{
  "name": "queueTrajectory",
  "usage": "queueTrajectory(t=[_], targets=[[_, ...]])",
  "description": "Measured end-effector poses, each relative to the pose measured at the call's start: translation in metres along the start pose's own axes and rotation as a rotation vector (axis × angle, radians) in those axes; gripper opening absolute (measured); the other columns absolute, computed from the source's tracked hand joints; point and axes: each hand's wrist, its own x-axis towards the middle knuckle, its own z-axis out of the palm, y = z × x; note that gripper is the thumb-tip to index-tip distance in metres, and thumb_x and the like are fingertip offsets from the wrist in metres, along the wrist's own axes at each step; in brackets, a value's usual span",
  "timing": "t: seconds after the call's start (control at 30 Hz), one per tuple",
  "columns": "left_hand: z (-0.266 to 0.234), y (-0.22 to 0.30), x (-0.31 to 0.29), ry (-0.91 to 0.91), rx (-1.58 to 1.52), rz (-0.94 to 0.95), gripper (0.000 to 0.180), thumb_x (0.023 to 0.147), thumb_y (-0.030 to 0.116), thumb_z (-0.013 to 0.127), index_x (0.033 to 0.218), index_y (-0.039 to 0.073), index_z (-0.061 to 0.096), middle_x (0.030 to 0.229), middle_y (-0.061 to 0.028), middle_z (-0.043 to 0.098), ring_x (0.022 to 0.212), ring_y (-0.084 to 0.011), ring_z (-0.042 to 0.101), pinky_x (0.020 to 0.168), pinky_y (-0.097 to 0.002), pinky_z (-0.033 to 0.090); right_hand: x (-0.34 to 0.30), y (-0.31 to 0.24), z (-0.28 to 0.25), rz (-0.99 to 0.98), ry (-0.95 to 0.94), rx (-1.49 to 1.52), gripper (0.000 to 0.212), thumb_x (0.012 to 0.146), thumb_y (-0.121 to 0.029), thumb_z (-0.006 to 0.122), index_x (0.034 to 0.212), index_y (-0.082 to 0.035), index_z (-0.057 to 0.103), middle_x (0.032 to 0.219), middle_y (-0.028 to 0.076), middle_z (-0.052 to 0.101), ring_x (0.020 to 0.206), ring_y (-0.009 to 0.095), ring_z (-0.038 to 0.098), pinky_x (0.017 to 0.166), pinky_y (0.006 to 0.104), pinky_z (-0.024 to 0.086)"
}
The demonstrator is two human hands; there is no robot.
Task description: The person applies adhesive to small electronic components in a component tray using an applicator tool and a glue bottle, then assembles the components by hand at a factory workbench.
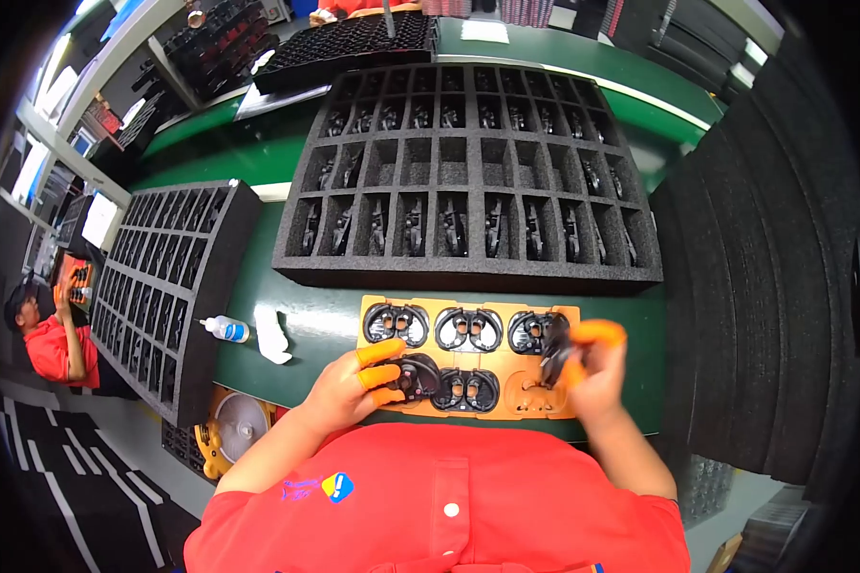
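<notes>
In front of my chest lies an orange tray [524,390] with two rows of shaped nests, most of them filled by pairs of curved, glossy black plastic parts. My left hand [349,384], orange covers on some fingertips, is closed around a black curved part [417,376] at the near left nest. Over the right end of the tray my right hand [594,371] pinches another black curved part [555,353], held on edge and slightly blurred. Below it the near right nest shows bare orange. In the near middle nest sits another black pair [465,391].
Beyond the tray stands a large black foam tray [468,271], black parts in many cells, several middle cells bare. Another foam tray [222,239] lies left, near a small bottle [227,329] and a crumpled white cloth [271,334]. Black foam sheets [755,267] rise right. A co-worker [62,349] is far left.
</notes>
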Motion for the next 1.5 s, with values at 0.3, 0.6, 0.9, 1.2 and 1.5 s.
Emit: queueTrajectory(t=[0.3,0.6,0.9,1.2,1.5], targets=[[0.005,0.004,0.014,0.065,0.002,0.062,0.039,0.073,0.014,0.087,0.104,0.006,0.065,0.126,-0.015,0.068,0.102,-0.0377,0.067,0.085,-0.043,0.057,0.23,0.008,-0.048,-0.108,0.1,-0.361,0.057,0.087,-0.002,0.075,0.141,-0.004,0.053,0.13,0.014,0.065,0.121,0.022,0.062,0.103,0.0342,0.047],[-0.034,-0.002,0.074,0.052,0.189,0.096,0.042,0.071,0.02,0.09,0.102,0.007,0.065,0.125,-0.0169,0.068,0.111,-0.0362,0.068,0.091,-0.0437,0.055,0.248,0.046,-0.037,-0.137,-0.241,-0.721,0.047,0.079,-0.002,0.079,0.125,-0.008,0.068,0.127,0.013,0.067,0.121,0.032,0.062,0.107,0.0406,0.048],[0.024,-0.017,0.29,0.281,0.299,-0.045,0.036,0.08,0.024,0.085,0.103,0.005,0.064,0.117,-0.0145,0.058,0.106,-0.0356,0.064,0.091,-0.0424,0.054,0.228,0.067,-0.037,-0.396,0.136,-0.893,0.024,0.085,-0.013,0.071,0.109,-0.012,0.071,0.133,0.004,0.063,0.129,0.03,0.051,0.107,0.0464,0.04],[0.079,-0.022,0.325,0.213,0.533,-0.099,0.031,0.084,0.017,0.073,0.105,-0.005,0.067,0.119,-0.0256,0.057,0.105,-0.0404,0.066,0.096,-0.0449,0.055,0.235,0.072,-0.044,-0.625,0.312,-0.737,0.012,0.079,-0.004,0.07,0.089,-0.011,0.072,0.097,0.007,0.069,0.098,0.033,0.061,0.089,0.0437,0.051],[0.067,-0.01,0.308,0.113,0.641,0.088,0.036,0.091,0.009,0.063,0.126,0.004,0.068,0.121,-0.0191,0.065,0.117,-0.0374,0.061,0.106,-0.0425,0.048,0.238,0.064,-0.05,-0.745,0.306,-0.713,0.016,0.083,-0.006,0.069,0.097,-0.012,0.075,0.094,0.007,0.068,0.098,0.032,0.06,0.09,0.0409,0.049]])
